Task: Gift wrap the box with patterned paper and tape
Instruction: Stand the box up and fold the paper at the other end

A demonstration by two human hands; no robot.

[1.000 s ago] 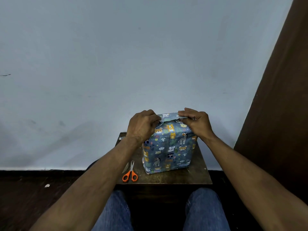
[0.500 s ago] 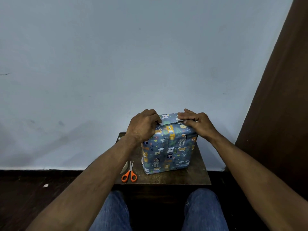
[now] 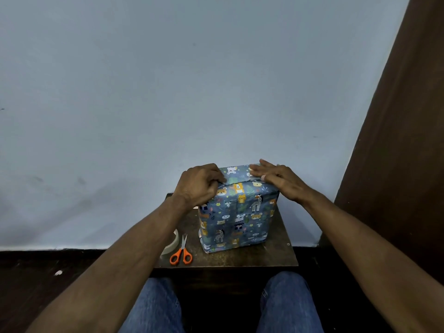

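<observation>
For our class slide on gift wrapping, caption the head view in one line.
Left hand pinches the paper, right hand flattens the top of the box.

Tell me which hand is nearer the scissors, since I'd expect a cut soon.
Left. The left hand pinches the paper at the wrapped box's top left corner, up and slightly right of the scissors. The right hand lies flat on the top's right side, farther away.

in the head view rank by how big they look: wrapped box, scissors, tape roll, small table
1. small table, widest thing of the four
2. wrapped box, standing on it
3. scissors
4. tape roll, though the left forearm hides part of it, so its place against the scissors is unsure
</observation>
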